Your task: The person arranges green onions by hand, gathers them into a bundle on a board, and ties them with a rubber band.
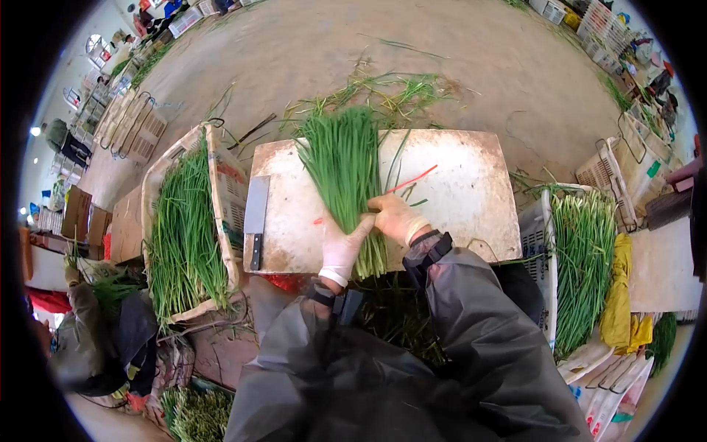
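Note:
A thick bundle of green chives (341, 158) lies lengthwise on a white, stained board (464, 199), its pale cut ends towards me. My left hand (342, 249), in a whitish glove, is wrapped round the lower stems from the left. From the right, my gloved right hand (398, 219) grips the same bundle, its fingers meeting the left thumb. A red strip (416, 178) runs out from under the leaves, with a short bit showing on the left side. At the board's left edge rests a cleaver (256, 214) with a black handle.
Crates of chives stand on both sides, a left crate (223, 214) and a right crate (547, 258). Loose chive scraps (398, 90) litter the floor beyond the board. A yellow cloth (618, 298) hangs at right. Another person (88, 331) is at far left.

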{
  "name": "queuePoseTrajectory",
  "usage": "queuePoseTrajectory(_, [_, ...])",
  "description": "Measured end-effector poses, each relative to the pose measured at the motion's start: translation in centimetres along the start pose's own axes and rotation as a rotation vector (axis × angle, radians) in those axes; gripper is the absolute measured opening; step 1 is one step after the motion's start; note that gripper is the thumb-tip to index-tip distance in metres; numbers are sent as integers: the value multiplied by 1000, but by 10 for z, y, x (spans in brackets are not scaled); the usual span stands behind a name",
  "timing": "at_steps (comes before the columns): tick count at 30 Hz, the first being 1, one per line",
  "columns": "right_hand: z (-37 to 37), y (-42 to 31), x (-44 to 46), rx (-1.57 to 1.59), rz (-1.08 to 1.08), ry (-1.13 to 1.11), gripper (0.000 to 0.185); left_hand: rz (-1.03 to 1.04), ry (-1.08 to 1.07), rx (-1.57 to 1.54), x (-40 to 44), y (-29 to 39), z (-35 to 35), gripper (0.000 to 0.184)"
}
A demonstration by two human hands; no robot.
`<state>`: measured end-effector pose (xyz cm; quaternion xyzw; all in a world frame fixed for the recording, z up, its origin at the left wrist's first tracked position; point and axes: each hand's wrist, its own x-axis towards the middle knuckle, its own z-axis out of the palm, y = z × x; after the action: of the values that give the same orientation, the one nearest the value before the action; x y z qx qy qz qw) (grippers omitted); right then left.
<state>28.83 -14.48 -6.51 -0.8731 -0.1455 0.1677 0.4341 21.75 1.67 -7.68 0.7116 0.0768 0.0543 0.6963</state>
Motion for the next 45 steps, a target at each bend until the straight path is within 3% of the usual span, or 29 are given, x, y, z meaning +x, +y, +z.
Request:
queuePoseTrajectory(3, [-25, 6, 10, 1, 34, -177, 57, 172, 30, 252, 0, -9, 3, 97])
queuePoseTrajectory(7, [-32, 7, 19, 48, 89, -214, 59, 153, 159, 464, -7, -1, 16, 109])
queuePoseTrajectory(11, [-39, 14, 18, 321, 186, -310, 51, 144, 204, 477, -8, -16, 20, 112])
queuePoseTrajectory(12, [-35, 18, 15, 208, 48, -206, 44, 165, 212, 507, -8, -14, 21, 112])
queuePoseTrajectory(15, [-27, 28, 12, 68, 39, -202, 38, 171, 192, 493, -9, -6, 22, 113])
queuePoseTrajectory(17, [-21, 27, 14, 104, 31, -165, 36, 100, 120, 354, -9, 6, 21, 114])
queuePoseTrajectory(22, [-18, 21, 5, 342, 158, -193, 28, 81, 145, 589, -10, -1, 20, 122])
queuePoseTrajectory(24, [-21, 23, 1, 408, 186, -214, 23, 49, 122, 542, -8, -5, 18, 125])
queuePoseTrajectory(27, [-22, 39, -16, 86, -35, -29, 22, 49, 136, 526, -8, -10, 17, 125])
queuePoseTrajectory(31, [-23, 23, -65, -284, -172, -174, 27, 50, 148, 489, -9, -7, 19, 123])
queuePoseTrajectory(33, [-9, 8, -86, -505, -218, 4, 31, 52, 150, 504, -9, -3, 22, 122])
queuePoseTrajectory(37, [22, 17, -94, -350, -343, 102, 15, 47, 159, 567, -10, -3, 21, 125])
queuePoseTrajectory(41, [-1, -8, -120, -326, -334, -494, 22, 51, 152, 575, -10, -7, 18, 126])
queuePoseTrajectory(43, [-11, -5, -127, -22, -493, -918, 25, 46, 155, 582, -9, -10, 20, 125])
queuePoseTrajectory(45, [-26, 1, -121, -15, -442, -817, 29, 48, 156, 577, -11, -12, 19, 124])
